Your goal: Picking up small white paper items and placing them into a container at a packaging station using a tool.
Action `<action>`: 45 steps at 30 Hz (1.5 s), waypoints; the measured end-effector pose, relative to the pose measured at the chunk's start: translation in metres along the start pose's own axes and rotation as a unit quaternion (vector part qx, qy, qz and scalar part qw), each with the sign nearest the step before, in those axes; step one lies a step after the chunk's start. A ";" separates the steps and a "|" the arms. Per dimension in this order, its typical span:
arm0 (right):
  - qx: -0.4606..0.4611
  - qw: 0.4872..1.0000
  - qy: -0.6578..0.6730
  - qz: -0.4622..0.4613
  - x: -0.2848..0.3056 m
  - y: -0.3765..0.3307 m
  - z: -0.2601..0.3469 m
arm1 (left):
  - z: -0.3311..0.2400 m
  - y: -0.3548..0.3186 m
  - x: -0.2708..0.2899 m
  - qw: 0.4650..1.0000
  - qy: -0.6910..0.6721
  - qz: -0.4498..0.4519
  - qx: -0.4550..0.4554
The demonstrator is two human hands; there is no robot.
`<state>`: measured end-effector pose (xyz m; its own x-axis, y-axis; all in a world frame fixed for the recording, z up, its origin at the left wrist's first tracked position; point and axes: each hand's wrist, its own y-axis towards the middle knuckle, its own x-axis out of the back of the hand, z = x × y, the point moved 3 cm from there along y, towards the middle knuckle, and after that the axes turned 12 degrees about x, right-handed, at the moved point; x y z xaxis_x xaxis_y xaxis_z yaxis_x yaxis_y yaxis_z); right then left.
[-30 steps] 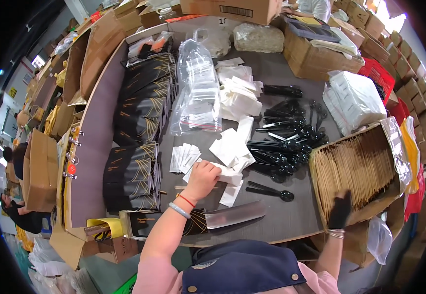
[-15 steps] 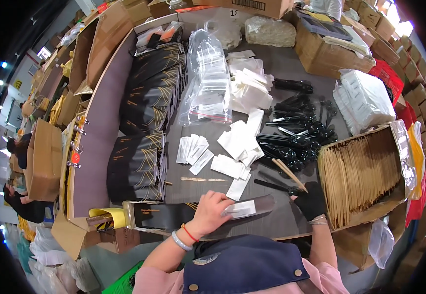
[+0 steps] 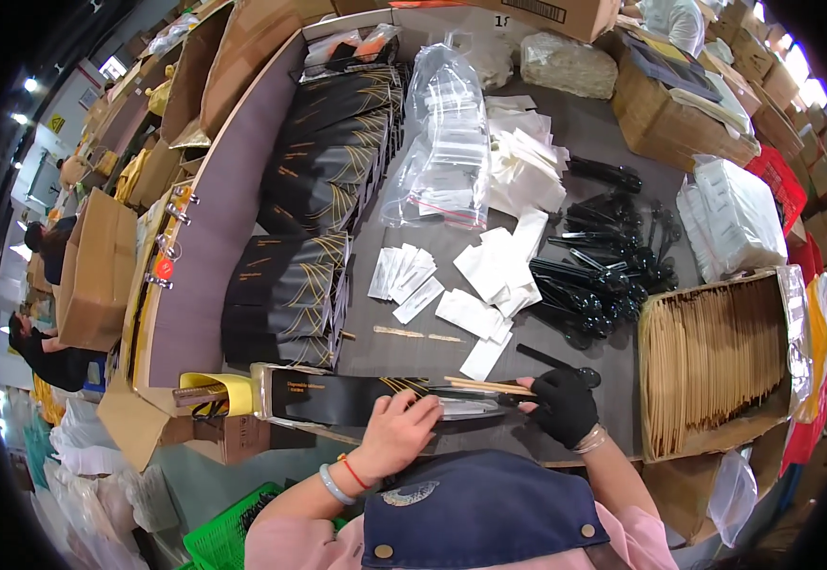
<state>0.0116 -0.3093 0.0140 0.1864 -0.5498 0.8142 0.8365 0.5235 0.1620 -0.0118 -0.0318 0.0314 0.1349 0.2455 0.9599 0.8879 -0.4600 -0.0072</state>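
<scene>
At table [image 3: 618,410] edge | right hand [image 3: 564,408] pinches wooden sticks [image 3: 488,386] | left hand [image 3: 397,437] on black pouch [image 3: 323,397], can't tell if gripping | imo hold pouch flat, sticks level

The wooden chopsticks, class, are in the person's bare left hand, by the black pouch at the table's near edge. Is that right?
Not quite: the hand is wrong. The head view shows the wooden chopsticks in the black-gloved right hand, by the black pouch at the table's near edge.
</scene>
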 end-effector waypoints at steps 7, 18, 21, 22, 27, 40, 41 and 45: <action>0.085 0.993 -0.026 0.073 -0.022 -0.004 -0.007 | 0.026 0.012 0.004 0.995 -0.071 -0.027 0.068; 0.091 0.988 0.119 0.029 -0.059 0.019 0.028 | 0.012 0.013 0.000 0.996 -0.088 -0.010 0.020; 0.058 0.984 0.168 -0.018 -0.059 0.021 0.034 | -0.007 0.028 -0.006 0.996 -0.081 -0.007 0.025; 0.059 0.979 0.188 -0.044 -0.059 0.018 0.025 | -0.010 0.032 -0.002 0.998 -0.059 0.009 0.035; -0.074 0.976 0.190 -0.073 -0.053 0.004 0.012 | -0.012 0.032 -0.014 0.997 -0.069 0.013 0.023; -0.024 0.999 -0.022 -0.017 0.010 0.022 0.027 | 0.016 0.070 0.060 0.991 0.015 0.111 -0.078; -0.073 0.996 -0.047 -0.025 0.022 0.019 0.025 | 0.038 0.076 0.076 0.995 0.010 0.077 -0.063; -0.107 0.991 -0.075 -0.017 0.020 0.007 0.009 | 0.104 0.073 0.086 0.972 0.150 -0.168 0.074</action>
<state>0.0162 -0.3105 0.0366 0.0904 -0.4544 0.8862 0.9342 0.3471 0.0827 0.1105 0.0439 0.0845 -0.2876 0.0898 0.9535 0.9162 -0.2644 0.3012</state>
